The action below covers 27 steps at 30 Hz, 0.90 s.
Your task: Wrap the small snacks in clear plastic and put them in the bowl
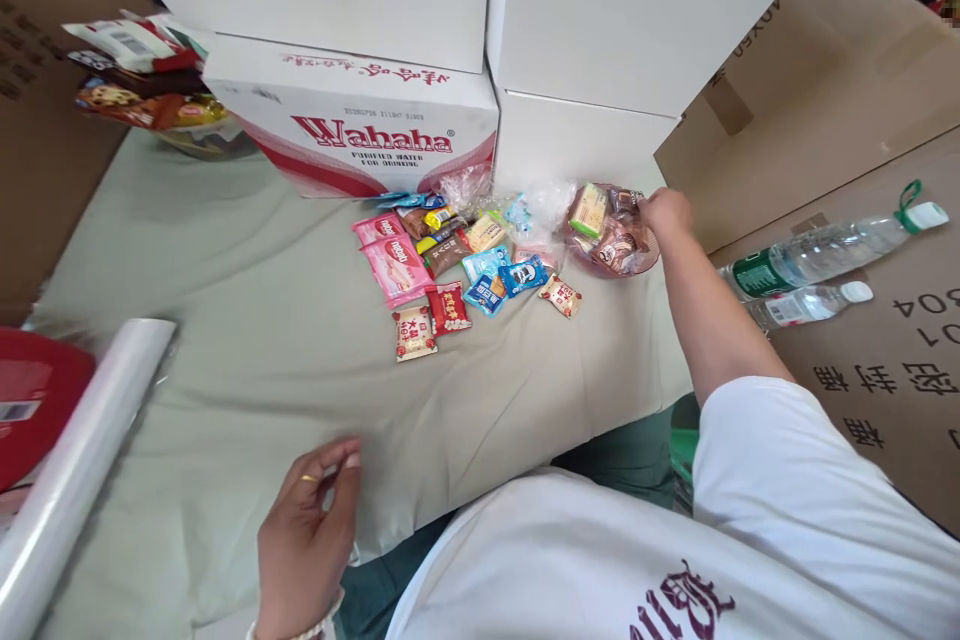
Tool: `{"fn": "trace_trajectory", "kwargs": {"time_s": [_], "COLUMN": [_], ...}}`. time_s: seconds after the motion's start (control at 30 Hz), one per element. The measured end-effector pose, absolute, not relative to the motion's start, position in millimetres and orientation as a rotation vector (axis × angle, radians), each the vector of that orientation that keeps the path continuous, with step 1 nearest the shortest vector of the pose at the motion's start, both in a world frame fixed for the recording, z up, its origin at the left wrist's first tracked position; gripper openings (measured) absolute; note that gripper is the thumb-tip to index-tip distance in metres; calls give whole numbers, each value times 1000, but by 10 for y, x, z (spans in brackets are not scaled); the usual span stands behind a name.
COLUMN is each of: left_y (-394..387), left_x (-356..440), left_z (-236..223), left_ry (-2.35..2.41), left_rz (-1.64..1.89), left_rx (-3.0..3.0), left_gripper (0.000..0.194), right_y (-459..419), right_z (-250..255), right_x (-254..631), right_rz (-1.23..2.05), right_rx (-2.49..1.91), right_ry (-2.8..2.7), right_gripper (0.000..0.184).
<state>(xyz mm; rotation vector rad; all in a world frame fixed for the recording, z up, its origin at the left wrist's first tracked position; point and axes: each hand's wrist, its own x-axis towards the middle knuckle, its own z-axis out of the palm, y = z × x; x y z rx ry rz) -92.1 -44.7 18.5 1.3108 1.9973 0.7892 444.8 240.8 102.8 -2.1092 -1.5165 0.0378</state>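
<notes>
At the far right of the cloth, my right hand [667, 214] closes on the rim of a clear pinkish bowl [646, 262]. Inside the bowl lie brown-wrapped snacks [622, 242] and a green-and-cream packet [589, 210]. My left hand [309, 510], a ring on one finger, hovers near the front edge with thumb and fingertips together; nothing shows between them. Loose snacks spread left of the bowl: pink wafer packets [396, 268], blue packets [523, 274], a red packet [450, 308], and cream-and-red packets [415, 333]. Crumpled clear wrap [551, 205] sits behind them.
A Wahaba-printed water carton [360, 145] and white boxes [585, 10] stand behind. At back left is another bowl [210, 138] heaped with snacks. A plastic film roll [82, 480] and red object [37, 400] lie left. Water bottles [825, 250] are beside cardboard on the right.
</notes>
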Motion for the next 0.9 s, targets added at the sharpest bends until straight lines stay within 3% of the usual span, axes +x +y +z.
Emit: {"fn": "trace_trajectory", "kwargs": {"time_s": [0.17, 0.27, 0.4, 0.47, 0.6, 0.73, 0.9], "left_y": [-211, -143, 72, 331, 1218, 2419, 3675], "left_x": [-840, -788, -873, -1044, -1479, -1669, -1675], "left_z": [242, 235, 293, 319, 339, 311, 264], "left_ry": [1939, 1925, 1903, 1952, 2184, 2196, 2103], "left_rz": [946, 1016, 1155, 1176, 1191, 1137, 1052], "left_rx": [1396, 1414, 1436, 1404, 1420, 1570, 1738], "left_gripper": [31, 26, 22, 22, 19, 18, 41], "right_y": [2155, 1967, 1682, 1483, 968, 601, 543], "right_z": [989, 681, 298, 162, -90, -339, -484], "right_x": [3657, 3028, 2521, 2424, 2396, 2418, 2428], "right_rz": [-41, 168, 166, 142, 126, 159, 183], "right_rx": [-1884, -1823, -1809, -1675, -1358, -1445, -1527], "right_ry": [-1818, -2243, -2327, -2267, -2207, -2201, -2131], "right_gripper": [40, 54, 32, 34, 28, 24, 24]}}
